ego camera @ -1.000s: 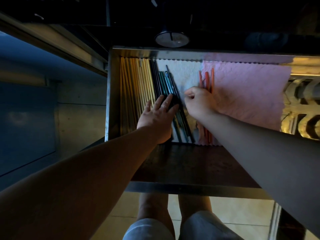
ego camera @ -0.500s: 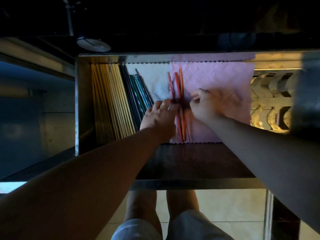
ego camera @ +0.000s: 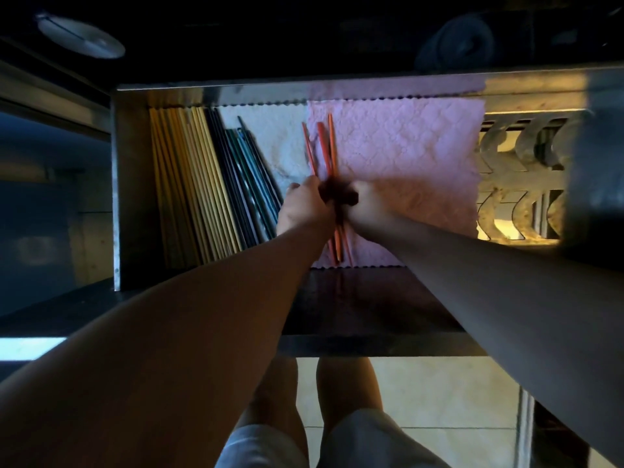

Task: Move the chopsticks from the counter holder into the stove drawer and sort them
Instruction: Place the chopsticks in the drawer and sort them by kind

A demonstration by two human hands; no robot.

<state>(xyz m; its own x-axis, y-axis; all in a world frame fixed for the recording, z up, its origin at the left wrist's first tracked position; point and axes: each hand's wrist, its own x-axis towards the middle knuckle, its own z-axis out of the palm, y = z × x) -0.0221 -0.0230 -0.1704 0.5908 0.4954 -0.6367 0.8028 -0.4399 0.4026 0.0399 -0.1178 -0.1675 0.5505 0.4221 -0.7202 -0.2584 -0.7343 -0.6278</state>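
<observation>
Slim orange chopsticks (ego camera: 325,148), loosely splayed

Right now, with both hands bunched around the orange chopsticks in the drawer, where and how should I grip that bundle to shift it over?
Grip the orange chopsticks at mid-length, where the left hand and right hand already meet, coming from above. They lie flat on the pink cloth, running front to back, tips splayed at the far end, so squeezing from both sides probably gathers them best.

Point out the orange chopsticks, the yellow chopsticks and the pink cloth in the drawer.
orange chopsticks (ego camera: 323,148), head view, upper shafts above the hands.
yellow chopsticks (ego camera: 189,184), head view, middle of the bundle.
pink cloth (ego camera: 405,143), head view, bare middle area.
</observation>
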